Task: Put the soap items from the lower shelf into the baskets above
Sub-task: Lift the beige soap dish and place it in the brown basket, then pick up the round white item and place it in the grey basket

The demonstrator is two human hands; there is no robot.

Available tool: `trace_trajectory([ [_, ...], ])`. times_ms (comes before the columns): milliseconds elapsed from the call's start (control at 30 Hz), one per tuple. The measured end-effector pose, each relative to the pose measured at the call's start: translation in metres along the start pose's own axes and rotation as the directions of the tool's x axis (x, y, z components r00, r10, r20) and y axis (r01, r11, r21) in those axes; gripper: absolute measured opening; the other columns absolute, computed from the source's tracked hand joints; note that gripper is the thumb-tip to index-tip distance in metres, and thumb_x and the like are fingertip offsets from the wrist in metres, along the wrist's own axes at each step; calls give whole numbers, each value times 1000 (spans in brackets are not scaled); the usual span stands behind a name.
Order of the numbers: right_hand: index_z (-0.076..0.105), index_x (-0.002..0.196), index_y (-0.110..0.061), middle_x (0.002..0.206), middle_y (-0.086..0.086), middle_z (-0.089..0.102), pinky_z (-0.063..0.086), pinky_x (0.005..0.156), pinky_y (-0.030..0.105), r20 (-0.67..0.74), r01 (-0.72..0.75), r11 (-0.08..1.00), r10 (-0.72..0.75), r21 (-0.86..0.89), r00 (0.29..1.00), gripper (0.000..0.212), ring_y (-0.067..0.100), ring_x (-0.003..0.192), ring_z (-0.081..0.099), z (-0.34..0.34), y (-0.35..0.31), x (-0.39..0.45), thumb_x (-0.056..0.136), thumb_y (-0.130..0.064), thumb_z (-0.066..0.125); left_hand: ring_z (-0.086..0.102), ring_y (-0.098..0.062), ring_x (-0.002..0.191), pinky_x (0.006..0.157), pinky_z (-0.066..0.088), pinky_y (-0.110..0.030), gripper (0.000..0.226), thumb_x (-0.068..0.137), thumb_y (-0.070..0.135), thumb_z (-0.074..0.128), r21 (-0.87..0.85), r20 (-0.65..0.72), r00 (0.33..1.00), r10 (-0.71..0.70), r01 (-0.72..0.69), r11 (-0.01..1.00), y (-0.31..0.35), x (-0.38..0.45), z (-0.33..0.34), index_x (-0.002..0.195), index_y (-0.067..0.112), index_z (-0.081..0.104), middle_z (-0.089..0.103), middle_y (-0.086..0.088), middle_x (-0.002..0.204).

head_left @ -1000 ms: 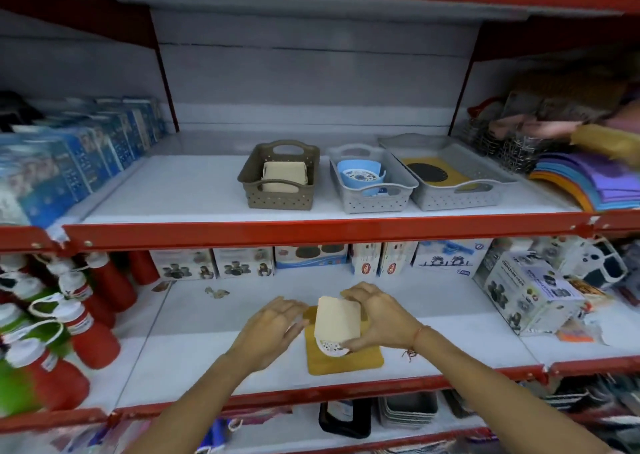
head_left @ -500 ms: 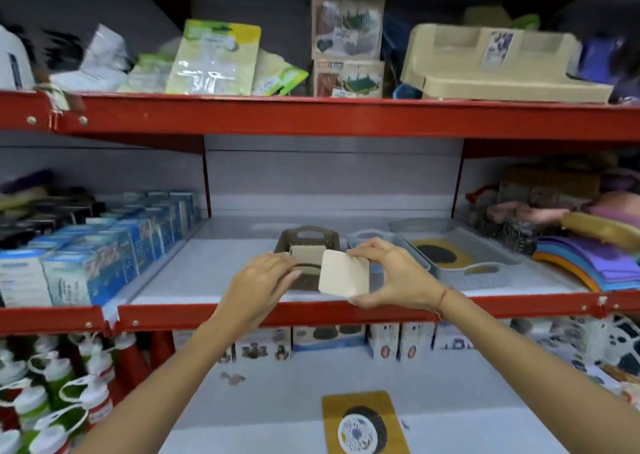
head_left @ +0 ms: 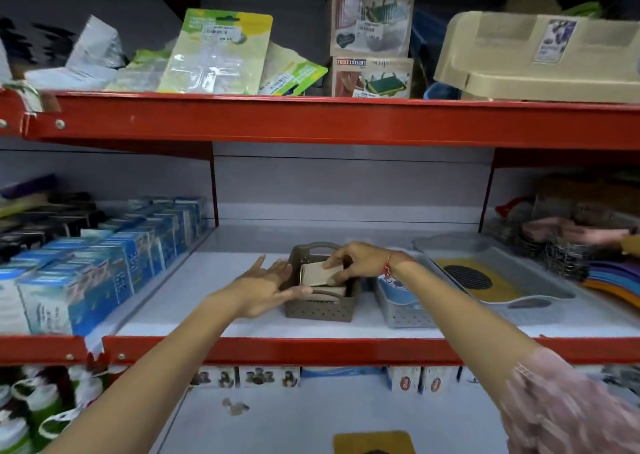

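Observation:
A brown perforated basket (head_left: 317, 310) stands on the middle shelf. My right hand (head_left: 358, 261) is shut on a beige soap dish (head_left: 317, 273) and holds it inside the basket, on top of another beige dish (head_left: 330, 292). My left hand (head_left: 265, 285) is open, its fingers touching the basket's left rim. Right of it stands a small grey basket (head_left: 401, 310) with a blue item inside, then a wide grey tray (head_left: 519, 289) holding a yellow card with a black round piece. A yellow card (head_left: 374, 442) lies on the lower shelf.
Blue boxes (head_left: 104, 266) line the middle shelf's left side. Coloured mats (head_left: 609, 280) and wire items lie at the right. Red shelf rails (head_left: 311, 349) run across front. Packets and a beige tray (head_left: 540, 55) fill the top shelf. Small boxes line the lower shelf's back.
My right hand carried the beige soap dish up from the lower shelf and lowered it into the brown basket. My left hand rose alongside and now rests against the basket.

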State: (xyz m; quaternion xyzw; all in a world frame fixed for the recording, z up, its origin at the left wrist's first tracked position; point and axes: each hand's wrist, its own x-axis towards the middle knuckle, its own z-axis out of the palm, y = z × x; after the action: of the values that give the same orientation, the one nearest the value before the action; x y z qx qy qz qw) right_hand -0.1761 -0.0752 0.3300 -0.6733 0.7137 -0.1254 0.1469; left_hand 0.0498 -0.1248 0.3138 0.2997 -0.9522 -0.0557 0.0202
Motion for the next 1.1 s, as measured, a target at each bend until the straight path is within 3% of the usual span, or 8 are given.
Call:
trace_trajectory([
  [100, 64, 122, -18, 133, 0, 60, 37, 105, 29, 37, -4, 998, 7, -68, 999, 41, 14, 118, 53, 3, -1, 8, 82, -29, 69, 1, -15, 147, 116, -9, -31, 73, 92, 61, 23, 2, 6, 1000, 8, -8, 1000, 0, -1, -1, 150, 21, 7, 8, -3, 160],
  [300, 67, 116, -23, 129, -2, 64, 43, 105, 37, 22, -42, 991, 45, -124, 999, 35, 22, 118, 57, 14, -3, 4, 85, -37, 61, 5, -16, 147, 118, -4, -32, 74, 90, 64, 20, -10, -22, 999, 25, -25, 1000, -4, 0, 6, 151, 22, 8, 11, -7, 159],
  [433, 60, 126, -24, 136, 0, 57, 40, 106, 34, -174, -26, 989, 0, -146, 985, 37, 22, 122, 53, 17, -18, -20, 93, -38, 49, 23, -20, 144, 120, 4, -36, 81, 85, 67, 14, -16, -130, 991, 40, -42, 999, -3, -4, 13, 146, 17, 27, 31, -14, 153],
  [567, 65, 119, -18, 120, 4, 66, 39, 94, 20, -569, 158, 984, -177, -83, 803, 29, 18, 111, 58, 33, -39, -70, 95, -27, 52, 28, -16, 142, 120, 11, -34, 80, 87, 65, 11, -38, -402, 909, 106, -133, 990, 8, -16, 28, 143, 13, 35, 38, -7, 151],
  [633, 69, 109, -15, 108, 2, 71, 46, 92, 26, -693, 219, 973, -207, -73, 690, 24, 16, 102, 61, 50, -43, -92, 95, -24, 52, 33, -14, 139, 119, 14, -32, 70, 92, 58, 16, -60, -527, 840, 129, -189, 980, 19, -26, 35, 141, 15, 41, 44, -4, 147],
  [867, 69, 88, -9, 82, 0, 66, 42, 74, 16, -852, 235, 971, -95, 34, 515, 14, 11, 79, 57, 122, -35, -173, 92, -15, 57, 57, -16, 107, 96, 42, -25, 39, 97, 30, 39, -78, -747, 622, 237, -436, 897, 69, -72, 90, 115, 6, 64, 68, -7, 113],
  [967, 72, 87, -10, 81, -1, 68, 41, 73, 13, -823, 208, 974, -44, 90, 566, 18, 9, 78, 56, 156, -17, -191, 90, -19, 56, 58, -17, 101, 92, 43, -25, 44, 99, 33, 34, -113, -703, 664, 256, -460, 881, 77, -79, 130, 110, 4, 65, 70, -8, 107],
  [1100, 73, 88, -14, 86, -4, 70, 49, 77, 19, -681, 99, 974, 70, 206, 729, 18, 7, 85, 59, 198, 24, -193, 87, -26, 60, 57, -19, 114, 98, 43, -29, 69, 94, 57, 13, -228, -440, 880, 181, -305, 925, 75, -72, 184, 123, 13, 58, 64, -4, 121],
])
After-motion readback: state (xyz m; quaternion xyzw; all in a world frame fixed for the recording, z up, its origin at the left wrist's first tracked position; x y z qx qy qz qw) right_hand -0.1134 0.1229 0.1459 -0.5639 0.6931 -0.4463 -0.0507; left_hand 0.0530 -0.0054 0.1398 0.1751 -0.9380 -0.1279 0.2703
